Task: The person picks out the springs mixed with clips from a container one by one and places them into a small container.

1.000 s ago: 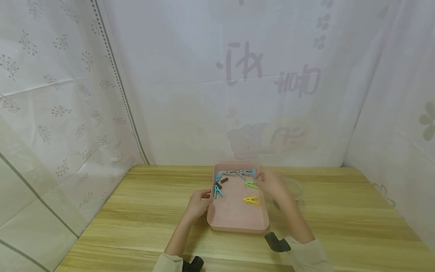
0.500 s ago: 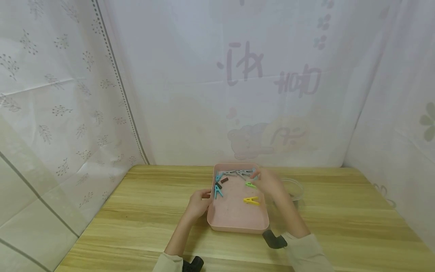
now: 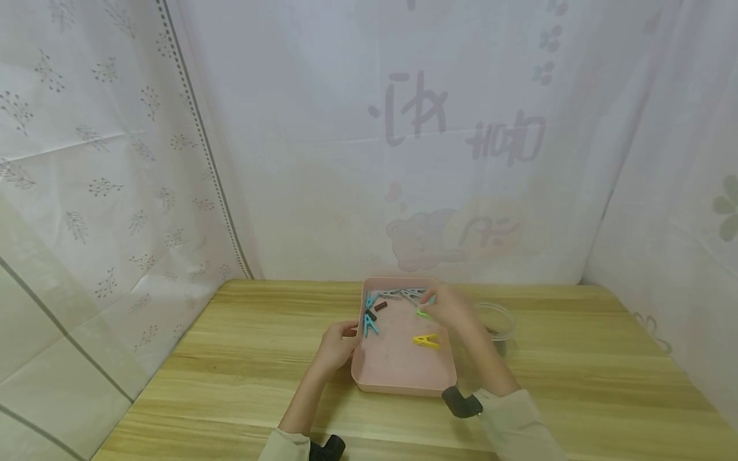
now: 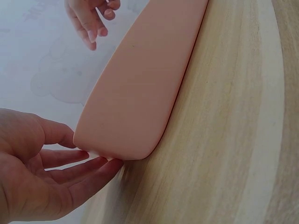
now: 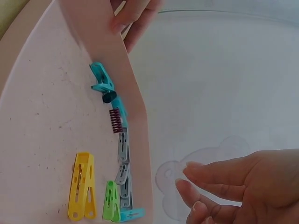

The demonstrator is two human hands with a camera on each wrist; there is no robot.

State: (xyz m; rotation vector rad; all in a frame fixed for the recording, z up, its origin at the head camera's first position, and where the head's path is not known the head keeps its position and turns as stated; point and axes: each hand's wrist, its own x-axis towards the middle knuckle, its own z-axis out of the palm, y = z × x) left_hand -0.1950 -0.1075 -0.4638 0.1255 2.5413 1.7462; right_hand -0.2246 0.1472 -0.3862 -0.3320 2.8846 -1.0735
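A pink tray lies on the wooden table. Inside it are a yellow clothes peg, a green peg, blue pegs and grey pegs. My left hand rests against the tray's left side, its straight fingers touching the tray's wall. My right hand hovers over the tray's far right part, close to the green peg. Its fingers are loosely bent and hold nothing. A dark spring lies among the pegs.
A clear glass bowl stands just right of the tray, behind my right forearm. White patterned cloth closes off the back and both sides. Bare wood stretches to the left and right of the tray.
My right hand has drifted a little to the left over the tray, towards the green peg, uncovering more of the glass bowl. The left hand and the tray have stayed put.
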